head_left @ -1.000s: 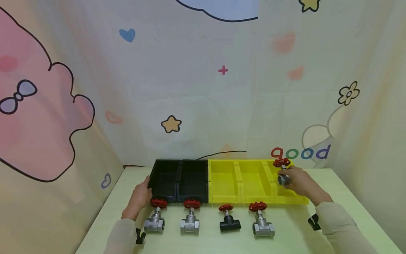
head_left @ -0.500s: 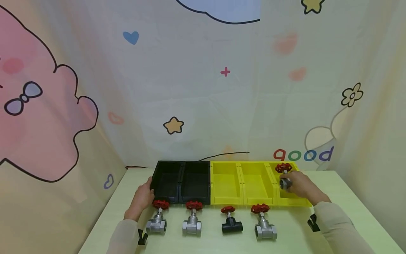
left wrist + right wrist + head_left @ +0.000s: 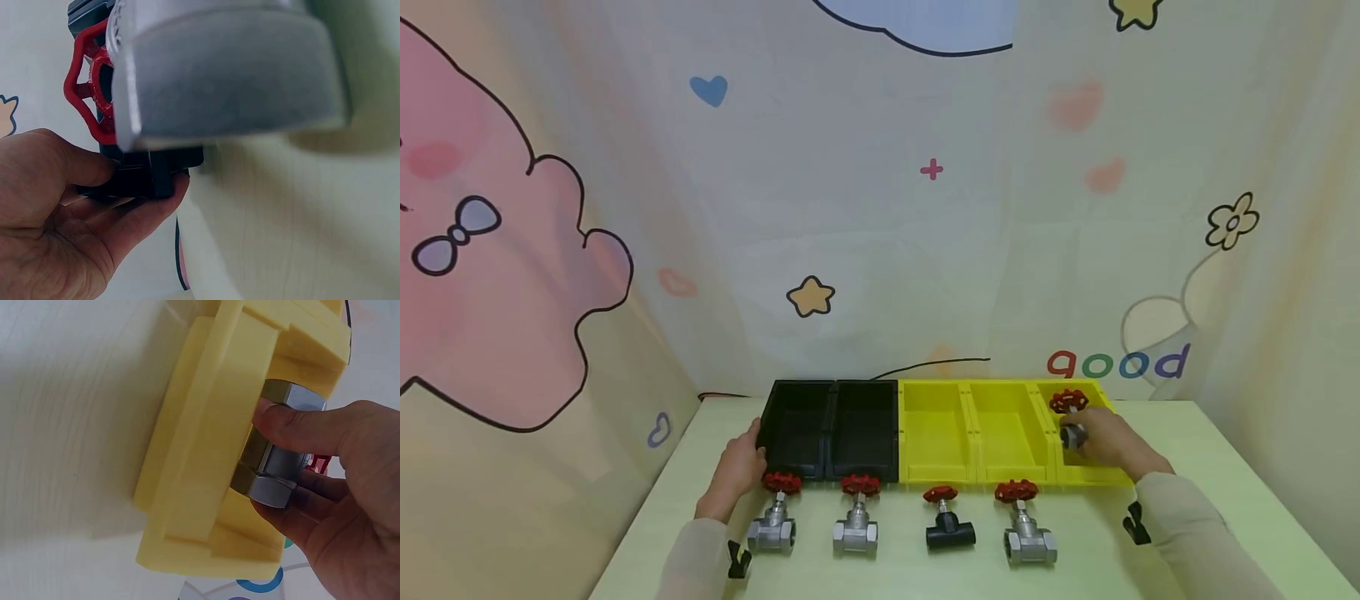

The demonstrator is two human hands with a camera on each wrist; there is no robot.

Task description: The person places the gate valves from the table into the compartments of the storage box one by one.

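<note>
My right hand point(image 3: 1111, 438) grips a metal gate valve point(image 3: 1073, 436) with a red handwheel point(image 3: 1068, 402) inside the rightmost yellow bin point(image 3: 1093, 476). In the right wrist view, thumb and fingers wrap the valve's hex-ended body point(image 3: 284, 464), which sits within the bin's walls; whether it touches the floor is hidden. At the row's other end, my left hand point(image 3: 736, 469) holds the side of the leftmost black bin point(image 3: 797, 433). The left wrist view has the thumb on one side of the black bin's edge point(image 3: 162, 172) and the fingers on the other.
In front of the bins stand two metal valves point(image 3: 855, 533) on the left, a black tee-shaped valve point(image 3: 951, 534) and another metal valve point(image 3: 1030, 544). A second black bin point(image 3: 865, 433) and two yellow bins point(image 3: 936, 429) fill the row's middle. A printed curtain point(image 3: 880, 208) hangs behind.
My right hand has lowered the gate valve into the rightmost yellow bin. The left hand keeps its hold on the black bin. The head view has shifted slightly.
</note>
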